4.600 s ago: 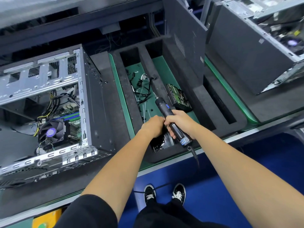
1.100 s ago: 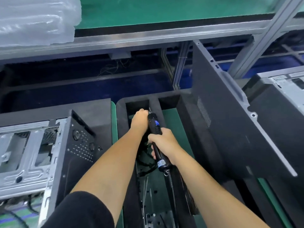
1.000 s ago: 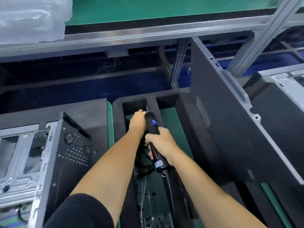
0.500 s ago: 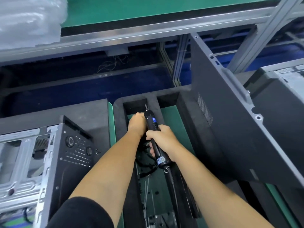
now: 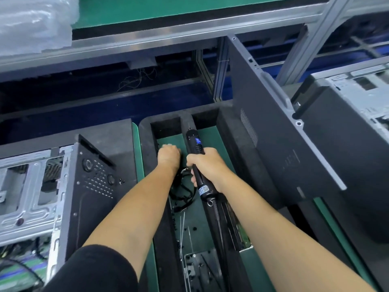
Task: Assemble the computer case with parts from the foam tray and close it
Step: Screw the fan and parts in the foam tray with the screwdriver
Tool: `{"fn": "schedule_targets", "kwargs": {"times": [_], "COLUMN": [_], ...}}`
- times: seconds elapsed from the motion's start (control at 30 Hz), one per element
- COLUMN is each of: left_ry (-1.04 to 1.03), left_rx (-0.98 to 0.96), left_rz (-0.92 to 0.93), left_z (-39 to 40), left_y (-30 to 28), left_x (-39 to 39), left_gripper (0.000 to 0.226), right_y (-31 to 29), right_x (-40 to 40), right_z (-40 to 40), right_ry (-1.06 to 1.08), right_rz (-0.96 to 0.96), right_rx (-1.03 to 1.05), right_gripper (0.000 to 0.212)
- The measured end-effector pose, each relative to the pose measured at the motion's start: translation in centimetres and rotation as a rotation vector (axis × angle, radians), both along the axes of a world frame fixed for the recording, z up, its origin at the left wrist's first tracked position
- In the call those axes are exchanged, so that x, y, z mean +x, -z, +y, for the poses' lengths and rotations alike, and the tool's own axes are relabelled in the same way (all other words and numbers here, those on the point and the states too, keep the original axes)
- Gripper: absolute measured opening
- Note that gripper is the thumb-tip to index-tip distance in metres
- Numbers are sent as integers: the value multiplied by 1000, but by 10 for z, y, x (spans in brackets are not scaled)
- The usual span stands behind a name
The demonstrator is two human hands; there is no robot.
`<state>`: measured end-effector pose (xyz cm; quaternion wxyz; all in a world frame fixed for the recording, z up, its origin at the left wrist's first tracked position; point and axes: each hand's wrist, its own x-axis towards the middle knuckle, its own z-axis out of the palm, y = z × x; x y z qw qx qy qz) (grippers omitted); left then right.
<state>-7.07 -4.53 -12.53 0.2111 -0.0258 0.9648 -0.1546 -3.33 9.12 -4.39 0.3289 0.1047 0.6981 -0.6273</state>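
Black foam tray (image 5: 145, 148) at 12 o'clock: my left hand (image 5: 168, 154) digs into its far compartment, grip hidden; my right hand (image 5: 207, 165) wraps the electric screwdriver (image 5: 196, 159). The computer case (image 5: 63, 186), at 9 o'clock, stands open, side panel (image 5: 273, 133) unfitted; much remains.

An open grey computer case (image 5: 63, 186) lies at left; right of it, a black foam tray (image 5: 229, 144) holds cables (image 5: 183, 192) and a bracket (image 5: 200, 268).
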Motion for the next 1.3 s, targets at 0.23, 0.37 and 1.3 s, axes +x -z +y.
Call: {"fn": "schedule_targets", "kwargs": {"times": [0.23, 0.37, 1.3], "left_ry": [63, 121, -171], "left_rx": [-67, -89, 403], "left_rz": [16, 61, 335], "left_z": [1, 0, 16], "left_y": [-2, -3, -58], "left_x": [5, 7, 70], "left_gripper": [32, 34, 17], "right_y": [0, 1, -13], "right_x": [14, 17, 77], "right_z": [10, 12, 17], "right_ry": [-22, -23, -141], "right_rz": [-9, -4, 25], "right_rx": [32, 46, 69], "right_gripper": [22, 22, 22]}}
